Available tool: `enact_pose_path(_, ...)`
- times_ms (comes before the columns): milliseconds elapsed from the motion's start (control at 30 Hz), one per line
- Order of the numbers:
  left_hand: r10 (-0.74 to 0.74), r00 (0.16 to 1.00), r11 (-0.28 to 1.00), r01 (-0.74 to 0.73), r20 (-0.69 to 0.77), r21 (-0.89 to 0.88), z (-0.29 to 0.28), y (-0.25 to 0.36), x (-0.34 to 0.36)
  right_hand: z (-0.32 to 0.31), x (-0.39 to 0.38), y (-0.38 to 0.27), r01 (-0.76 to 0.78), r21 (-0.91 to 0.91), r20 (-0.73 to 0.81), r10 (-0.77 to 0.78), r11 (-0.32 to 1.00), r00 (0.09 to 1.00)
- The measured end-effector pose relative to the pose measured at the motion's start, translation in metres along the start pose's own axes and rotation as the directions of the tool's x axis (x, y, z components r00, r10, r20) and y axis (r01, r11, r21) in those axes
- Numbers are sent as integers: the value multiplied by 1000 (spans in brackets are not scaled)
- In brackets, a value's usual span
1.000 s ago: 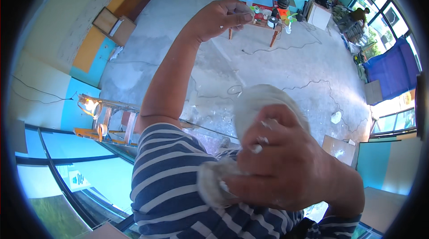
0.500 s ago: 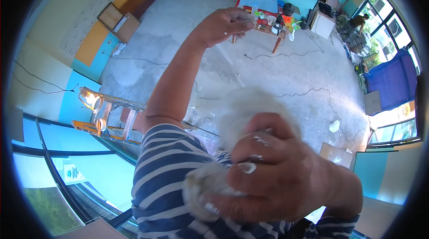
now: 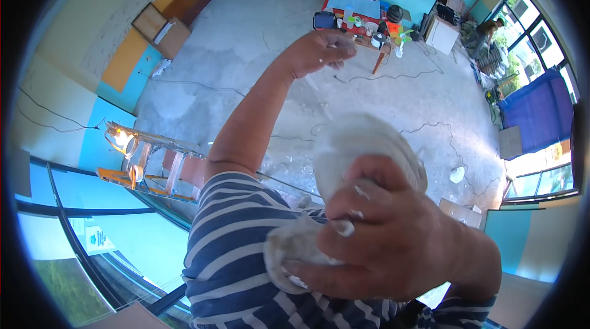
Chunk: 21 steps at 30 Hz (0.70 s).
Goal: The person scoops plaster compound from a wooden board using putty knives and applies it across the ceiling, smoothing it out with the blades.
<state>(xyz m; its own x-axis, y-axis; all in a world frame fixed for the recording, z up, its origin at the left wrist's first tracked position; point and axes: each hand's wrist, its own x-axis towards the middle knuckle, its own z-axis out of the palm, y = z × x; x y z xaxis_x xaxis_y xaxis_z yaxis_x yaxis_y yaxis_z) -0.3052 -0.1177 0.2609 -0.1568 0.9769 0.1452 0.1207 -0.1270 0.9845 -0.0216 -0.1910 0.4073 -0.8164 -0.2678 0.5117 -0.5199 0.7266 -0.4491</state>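
White bundle (image 3: 359, 144) slants toward upper right, clasped in the right hand's grip (image 3: 393, 237).

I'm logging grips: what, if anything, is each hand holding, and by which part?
The right hand grips a whitish, cloth-like wad around its middle; no object shows in the curled left hand.

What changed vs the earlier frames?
The left hand moved down and rightward in the picture, uncovering a dark blue container by the table's left end. No visible grasp or release. The right hand still grips a whitish bundle.
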Motion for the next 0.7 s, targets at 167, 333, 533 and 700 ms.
enact_pose_path(167, -75, 996, 997, 76, -46, 30, -10, -5, -5, -2, -26, 10, -36, -332, 292, 139, 943, 946)
enact_pose_path(333, -50, 998, 998, 49, -47, -29, -18, -17, -2, -29, -8, 15, -117, -457, -39, 111, 882, 993)
enact_pose_path(533, -70, 998, 997, 70, 9, 15, 10, -13, 11, 2, -12, 12, -30, -77, 39, 33, 997, 999)
enact_pose_path(700, -86, 996, 996, 86, -20, 10, 0, -22, 14, 5, -36, 39, -185, -432, 328, 345, 883, 880)
